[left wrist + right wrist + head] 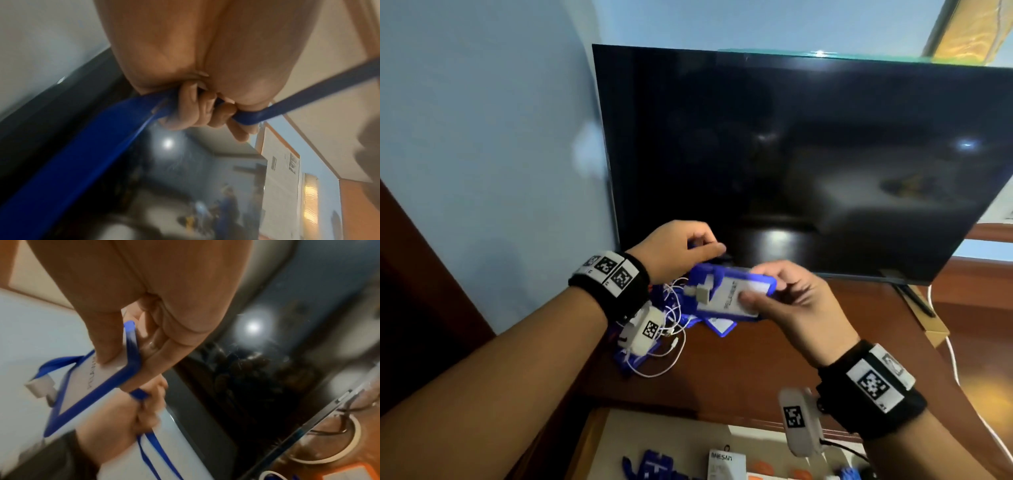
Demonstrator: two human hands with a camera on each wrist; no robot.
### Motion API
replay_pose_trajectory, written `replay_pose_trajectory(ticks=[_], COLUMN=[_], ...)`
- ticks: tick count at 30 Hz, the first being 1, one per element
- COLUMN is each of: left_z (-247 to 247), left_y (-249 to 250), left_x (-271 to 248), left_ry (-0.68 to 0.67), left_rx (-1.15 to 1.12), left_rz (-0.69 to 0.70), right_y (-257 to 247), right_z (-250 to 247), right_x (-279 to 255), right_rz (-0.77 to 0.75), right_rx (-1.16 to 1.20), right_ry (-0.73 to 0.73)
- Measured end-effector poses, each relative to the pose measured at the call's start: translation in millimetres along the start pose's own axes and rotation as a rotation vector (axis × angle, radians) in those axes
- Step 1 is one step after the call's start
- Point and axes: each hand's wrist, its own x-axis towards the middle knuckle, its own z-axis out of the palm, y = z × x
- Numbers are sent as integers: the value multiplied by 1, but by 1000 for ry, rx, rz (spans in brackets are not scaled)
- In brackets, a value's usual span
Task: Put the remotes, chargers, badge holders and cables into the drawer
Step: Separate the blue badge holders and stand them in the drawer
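Observation:
My right hand (767,294) pinches a blue-framed badge holder (726,291) with a white card, held above the wooden cabinet top; in the right wrist view thumb and fingers clamp the badge holder (98,386). My left hand (702,246) grips its blue lanyard (115,129) just behind the holder, fingers curled round the strap. Under the hands lie another badge holder (717,327) and tangled white cables (671,329). The open drawer (619,442) at the bottom front holds blue lanyards (654,466), a white box (726,464) and orange items.
A large dark TV (808,164) stands right behind the hands on the wooden cabinet top (739,370). A blue wall (500,154) is on the left. A white cable (955,363) runs down the right side.

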Motion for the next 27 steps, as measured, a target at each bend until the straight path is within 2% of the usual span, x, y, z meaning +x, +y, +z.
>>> replay_pose_trajectory(ticks=[4, 7, 10, 12, 15, 19, 21, 23, 25, 27], left_z=[36, 61, 72, 71, 56, 29, 21, 18, 18, 24], left_y=[-5, 2, 13, 23, 39, 49, 42, 29, 11, -10], left_x=[-26, -53, -78, -91, -97, -77, -64, -50, -40, -36], left_ry=[-113, -169, -185, -157, -98, -20, -10, -12, -2, 4], left_rx=[-83, -121, -102, -80, -50, 100, 156, 192, 195, 157], left_rz=[-85, -111, -68, 26, 159, 257, 216, 152, 94, 13], right_y=[-7, -4, 8, 29, 63, 86, 84, 73, 62, 50], right_z=[-18, -33, -48, -58, -59, -32, -16, -6, -1, 1], right_x=[9, 17, 27, 29, 18, -12, -25, -32, -36, -36], right_rz=[-26, -7, -12, 21, 131, 237, 256, 310, 329, 299], right_rx=[167, 175, 25, -235, -518, -657, -551, -366, -198, -39], right_ry=[149, 316, 441, 464, 346, -43, -201, -280, -267, -161])
